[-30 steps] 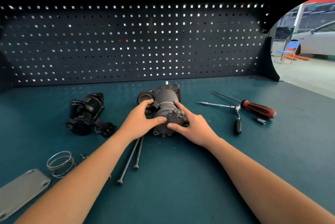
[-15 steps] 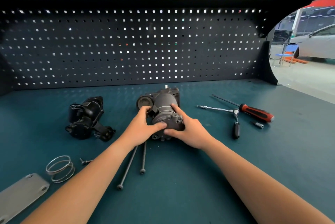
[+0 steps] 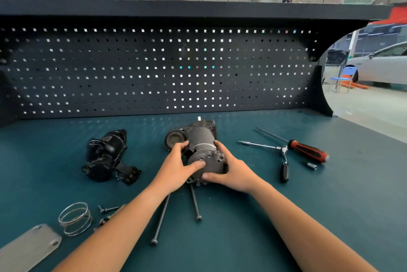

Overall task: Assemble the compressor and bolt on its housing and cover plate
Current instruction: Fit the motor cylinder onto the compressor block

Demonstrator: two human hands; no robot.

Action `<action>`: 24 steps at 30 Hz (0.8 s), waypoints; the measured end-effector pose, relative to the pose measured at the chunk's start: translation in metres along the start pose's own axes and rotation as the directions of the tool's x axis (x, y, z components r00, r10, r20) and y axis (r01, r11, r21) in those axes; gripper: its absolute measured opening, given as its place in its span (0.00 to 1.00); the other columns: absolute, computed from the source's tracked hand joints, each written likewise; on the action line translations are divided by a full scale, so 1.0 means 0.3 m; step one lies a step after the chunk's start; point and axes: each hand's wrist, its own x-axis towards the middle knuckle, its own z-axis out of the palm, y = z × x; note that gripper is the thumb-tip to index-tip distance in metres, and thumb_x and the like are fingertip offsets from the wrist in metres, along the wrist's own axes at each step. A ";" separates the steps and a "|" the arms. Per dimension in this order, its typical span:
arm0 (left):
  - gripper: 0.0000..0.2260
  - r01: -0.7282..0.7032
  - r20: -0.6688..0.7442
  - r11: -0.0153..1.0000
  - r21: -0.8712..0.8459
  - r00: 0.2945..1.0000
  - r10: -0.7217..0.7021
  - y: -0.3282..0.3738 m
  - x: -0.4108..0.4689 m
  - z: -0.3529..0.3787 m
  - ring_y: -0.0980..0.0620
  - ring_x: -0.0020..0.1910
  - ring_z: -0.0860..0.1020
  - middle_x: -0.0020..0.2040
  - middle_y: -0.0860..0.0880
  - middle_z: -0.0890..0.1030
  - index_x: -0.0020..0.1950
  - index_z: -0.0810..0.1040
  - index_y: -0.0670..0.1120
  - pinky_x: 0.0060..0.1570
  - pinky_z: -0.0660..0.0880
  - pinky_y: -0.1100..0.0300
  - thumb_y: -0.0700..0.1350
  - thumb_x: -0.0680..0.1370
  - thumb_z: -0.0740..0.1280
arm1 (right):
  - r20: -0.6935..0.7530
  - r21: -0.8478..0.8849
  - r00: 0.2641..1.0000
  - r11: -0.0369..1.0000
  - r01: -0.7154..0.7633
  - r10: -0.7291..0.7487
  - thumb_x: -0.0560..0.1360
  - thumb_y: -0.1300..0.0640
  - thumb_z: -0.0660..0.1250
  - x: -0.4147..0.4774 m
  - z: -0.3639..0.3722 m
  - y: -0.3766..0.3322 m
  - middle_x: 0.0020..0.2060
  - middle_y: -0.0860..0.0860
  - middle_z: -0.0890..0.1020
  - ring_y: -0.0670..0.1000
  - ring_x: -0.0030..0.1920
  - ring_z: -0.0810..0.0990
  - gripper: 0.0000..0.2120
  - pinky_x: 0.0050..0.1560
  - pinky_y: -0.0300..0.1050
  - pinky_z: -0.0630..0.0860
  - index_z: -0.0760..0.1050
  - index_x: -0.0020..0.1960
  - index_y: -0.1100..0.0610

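Note:
A grey compressor body lies on its side mid-bench, its round end cap facing me. My left hand grips its left side, thumb across the cap face. On the right side, my right hand holds the cap, fingers over the top and thumb underneath. Two long bolts lie on the mat just below the hands. A black housing part sits to the left. The flat grey cover plate rests at the bottom left corner.
A wire spring and small screws lie left of my left forearm. To the right lie a ratchet with extension, a red-handled screwdriver and a small socket bit. A dark pegboard closes off the back.
Both hands stay on the compressor end cap, shifting only slightly. The camera view has tilted upward, so everything sits lower in the frame.

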 end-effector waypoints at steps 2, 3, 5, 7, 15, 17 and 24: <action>0.34 -0.013 0.015 1.000 0.022 1.000 0.013 -0.006 -0.003 -0.007 0.62 0.60 0.64 0.69 0.52 0.68 0.71 0.62 0.48 0.57 0.60 0.68 0.49 0.70 0.74 | 0.053 -0.055 0.999 0.998 0.009 -0.006 0.64 0.40 0.75 -0.004 0.008 0.006 0.69 0.48 0.71 0.52 0.69 0.68 0.54 0.69 0.47 0.64 0.37 0.73 0.36; 0.36 -0.017 0.044 0.999 0.045 0.999 0.015 -0.011 -0.003 -0.010 0.62 0.61 0.65 0.68 0.52 0.68 0.72 0.61 0.49 0.57 0.61 0.68 0.49 0.69 0.75 | 0.056 -0.070 0.998 0.997 0.015 -0.011 0.64 0.41 0.75 -0.006 0.010 0.008 0.68 0.48 0.71 0.53 0.69 0.68 0.55 0.69 0.49 0.64 0.36 0.73 0.35; 0.39 -0.020 0.112 0.996 0.088 0.994 0.010 -0.023 -0.003 -0.018 0.60 0.61 0.68 0.65 0.53 0.69 0.72 0.58 0.50 0.54 0.64 0.69 0.48 0.67 0.76 | 0.037 -0.074 0.999 0.997 0.030 -0.028 0.65 0.42 0.75 -0.008 0.012 0.007 0.67 0.48 0.73 0.53 0.67 0.71 0.54 0.67 0.49 0.67 0.36 0.73 0.35; 0.41 -0.020 0.161 0.992 0.124 0.987 -0.001 -0.027 -0.007 -0.024 0.58 0.59 0.70 0.61 0.56 0.69 0.71 0.55 0.51 0.48 0.66 0.73 0.48 0.66 0.77 | 0.019 -0.097 0.999 0.994 0.048 -0.046 0.66 0.41 0.74 -0.011 0.012 0.004 0.66 0.49 0.74 0.52 0.65 0.73 0.54 0.64 0.48 0.70 0.36 0.74 0.37; 0.51 -0.011 0.221 0.988 0.152 0.975 -0.023 -0.018 -0.033 -0.027 0.61 0.51 0.74 0.62 0.56 0.68 0.75 0.40 0.59 0.44 0.68 0.77 0.47 0.68 0.76 | -0.022 -0.135 0.997 0.988 0.068 -0.072 0.67 0.41 0.73 -0.011 0.020 0.007 0.64 0.48 0.76 0.52 0.63 0.75 0.52 0.62 0.48 0.71 0.38 0.75 0.40; 0.53 0.018 0.225 0.978 0.207 0.972 -0.066 -0.019 -0.044 -0.035 0.65 0.38 0.74 0.53 0.60 0.72 0.73 0.33 0.61 0.34 0.69 0.75 0.47 0.69 0.75 | -0.016 -0.106 0.998 0.992 0.066 -0.068 0.67 0.42 0.73 -0.009 0.020 0.009 0.64 0.48 0.76 0.52 0.64 0.74 0.51 0.63 0.47 0.70 0.39 0.75 0.40; 0.44 0.092 0.247 0.820 0.565 0.929 -0.274 -0.001 -0.046 -0.118 0.47 0.43 0.77 0.55 0.46 0.77 0.76 0.39 0.56 0.49 0.72 0.52 0.40 0.71 0.66 | 0.022 -0.009 0.999 0.999 0.041 -0.040 0.68 0.46 0.75 -0.011 0.005 0.014 0.55 0.41 0.79 0.47 0.65 0.73 0.50 0.55 0.34 0.64 0.41 0.75 0.38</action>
